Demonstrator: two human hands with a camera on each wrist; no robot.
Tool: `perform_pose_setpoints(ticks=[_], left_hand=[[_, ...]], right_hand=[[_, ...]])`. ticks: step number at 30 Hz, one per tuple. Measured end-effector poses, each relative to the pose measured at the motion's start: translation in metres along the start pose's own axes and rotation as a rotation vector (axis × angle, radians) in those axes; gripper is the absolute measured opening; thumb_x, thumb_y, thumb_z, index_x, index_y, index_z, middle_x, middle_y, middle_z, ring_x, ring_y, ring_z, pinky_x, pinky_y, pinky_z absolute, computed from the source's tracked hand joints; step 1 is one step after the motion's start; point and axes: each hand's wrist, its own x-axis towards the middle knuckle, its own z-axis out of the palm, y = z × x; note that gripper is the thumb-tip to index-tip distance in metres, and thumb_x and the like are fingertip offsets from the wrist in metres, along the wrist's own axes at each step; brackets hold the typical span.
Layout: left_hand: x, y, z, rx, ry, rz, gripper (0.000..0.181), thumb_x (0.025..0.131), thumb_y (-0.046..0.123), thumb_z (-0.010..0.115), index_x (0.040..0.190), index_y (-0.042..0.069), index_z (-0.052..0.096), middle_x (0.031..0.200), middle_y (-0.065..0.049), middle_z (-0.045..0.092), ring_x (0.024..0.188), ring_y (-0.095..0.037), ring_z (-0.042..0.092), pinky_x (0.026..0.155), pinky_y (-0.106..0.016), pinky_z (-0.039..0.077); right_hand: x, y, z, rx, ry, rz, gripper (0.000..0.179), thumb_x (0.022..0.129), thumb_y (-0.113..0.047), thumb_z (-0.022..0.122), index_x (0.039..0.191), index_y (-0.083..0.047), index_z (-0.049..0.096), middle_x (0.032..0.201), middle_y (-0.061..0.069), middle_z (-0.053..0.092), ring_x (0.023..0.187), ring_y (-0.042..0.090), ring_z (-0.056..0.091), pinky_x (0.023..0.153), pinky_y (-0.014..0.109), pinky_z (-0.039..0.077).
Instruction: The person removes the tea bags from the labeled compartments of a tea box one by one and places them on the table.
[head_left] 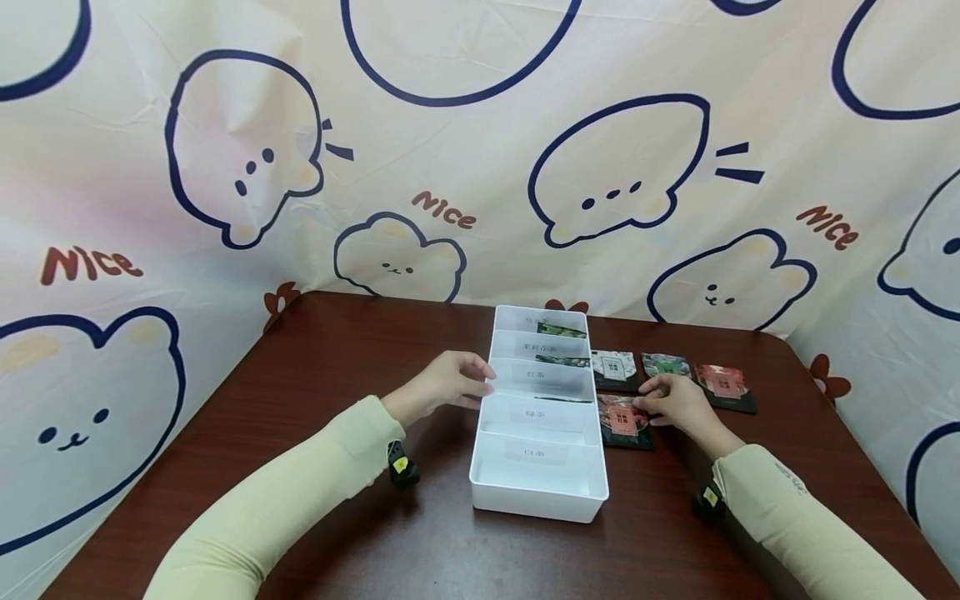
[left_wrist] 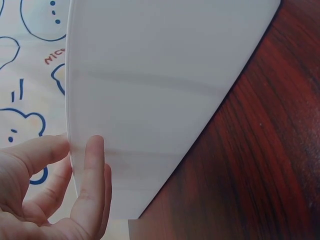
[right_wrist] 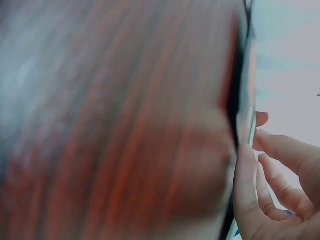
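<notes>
A long white divided box [head_left: 540,504] stands mid-table, its compartments carrying printed labels. My left hand [head_left: 450,385] is at the box's left side; in the left wrist view its relaxed fingers [left_wrist: 94,165] lie against the outer wall and rim. To the right of the box, my right hand [head_left: 681,407] pinches the edge of a red and black tea packet [head_left: 622,425]. Seen edge-on in the right wrist view, that packet [right_wrist: 246,100] sits between thumb and fingers. Green packets [head_left: 561,330] stand in the far compartments, and a thin packet edge shows in the middle one.
Beyond the right hand lie a white-labelled packet [head_left: 615,368], a green packet [head_left: 666,364] and another red packet [head_left: 724,386]. The dark wooden table [head_left: 360,533] ends at a printed cloth backdrop [head_left: 495,167]. Both sleeves carry small black wrist devices.
</notes>
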Motion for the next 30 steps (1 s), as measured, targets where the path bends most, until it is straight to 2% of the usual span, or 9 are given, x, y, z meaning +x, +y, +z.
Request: perform_pose_setpoints(ticks=[5, 10, 13, 16, 21, 24, 27, 30], left_hand=[[-0.001, 0.0, 0.0, 0.002, 0.001, -0.004, 0.023, 0.085, 0.0, 0.071, 0.106, -0.002, 0.064, 0.102, -0.015, 0.06, 0.083, -0.022, 0.067, 0.074, -0.038, 0.061], [-0.002, 0.001, 0.0, 0.003, 0.008, -0.008, 0.024, 0.084, 0.0, 0.072, 0.106, -0.001, 0.065, 0.102, -0.015, 0.061, 0.081, -0.021, 0.067, 0.072, -0.037, 0.061], [-0.002, 0.0, 0.0, 0.001, 0.007, -0.004, 0.023, 0.084, 0.0, 0.072, 0.106, -0.001, 0.065, 0.103, -0.015, 0.06, 0.081, -0.022, 0.067, 0.072, -0.037, 0.061], [-0.001, 0.0, 0.0, -0.005, 0.003, -0.002, 0.023, 0.084, -0.001, 0.071, 0.106, -0.001, 0.064, 0.103, -0.016, 0.06, 0.082, -0.021, 0.067, 0.073, -0.037, 0.061], [-0.002, 0.001, 0.001, -0.015, 0.01, -0.015, 0.023, 0.084, 0.0, 0.072, 0.106, 0.0, 0.065, 0.105, -0.016, 0.059, 0.082, -0.022, 0.068, 0.073, -0.037, 0.061], [-0.002, 0.001, 0.001, -0.01, 0.014, -0.015, 0.023, 0.084, 0.001, 0.072, 0.105, 0.001, 0.065, 0.105, -0.016, 0.06, 0.082, -0.022, 0.069, 0.073, -0.037, 0.061], [-0.002, 0.001, 0.0, -0.005, 0.016, -0.013, 0.021, 0.084, 0.001, 0.072, 0.104, 0.001, 0.065, 0.104, -0.016, 0.06, 0.081, -0.022, 0.068, 0.073, -0.037, 0.061], [-0.002, 0.001, 0.0, -0.007, 0.017, -0.013, 0.02, 0.084, 0.001, 0.072, 0.103, 0.002, 0.065, 0.104, -0.016, 0.06, 0.081, -0.021, 0.068, 0.073, -0.037, 0.061]], right_hand=[[-0.007, -0.013, -0.006, 0.063, -0.002, -0.05, 0.039, 0.092, -0.022, 0.067, 0.119, 0.005, 0.056, 0.1, 0.013, 0.061, 0.082, 0.015, 0.066, 0.07, 0.031, 0.061], [-0.022, -0.041, -0.016, 0.124, 0.01, -0.162, 0.038, 0.094, -0.025, 0.065, 0.12, 0.001, 0.057, 0.105, 0.015, 0.058, 0.092, 0.025, 0.064, 0.076, 0.032, 0.061], [-0.034, -0.058, -0.021, 0.165, 0.023, -0.231, 0.037, 0.094, -0.028, 0.065, 0.119, -0.001, 0.057, 0.107, 0.013, 0.06, 0.093, 0.022, 0.064, 0.076, 0.03, 0.06], [-0.046, -0.072, -0.023, 0.193, 0.038, -0.298, 0.037, 0.093, -0.03, 0.066, 0.117, -0.002, 0.059, 0.108, 0.005, 0.061, 0.092, 0.013, 0.064, 0.076, 0.027, 0.06], [-0.056, -0.085, -0.019, 0.209, 0.032, -0.399, 0.034, 0.093, -0.028, 0.065, 0.116, -0.003, 0.06, 0.105, -0.004, 0.063, 0.09, 0.008, 0.063, 0.077, 0.026, 0.059], [-0.055, -0.084, -0.011, 0.181, -0.004, -0.423, 0.033, 0.094, -0.027, 0.064, 0.118, -0.004, 0.061, 0.11, 0.005, 0.063, 0.088, 0.009, 0.064, 0.076, 0.025, 0.059], [-0.05, -0.081, -0.002, 0.145, -0.059, -0.401, 0.032, 0.095, -0.027, 0.063, 0.119, -0.007, 0.061, 0.114, 0.015, 0.061, 0.085, 0.018, 0.064, 0.07, 0.026, 0.058], [-0.044, -0.075, 0.007, 0.119, -0.122, -0.369, 0.034, 0.095, -0.028, 0.063, 0.121, -0.007, 0.06, 0.113, 0.017, 0.059, 0.084, 0.028, 0.062, 0.064, 0.03, 0.057]])
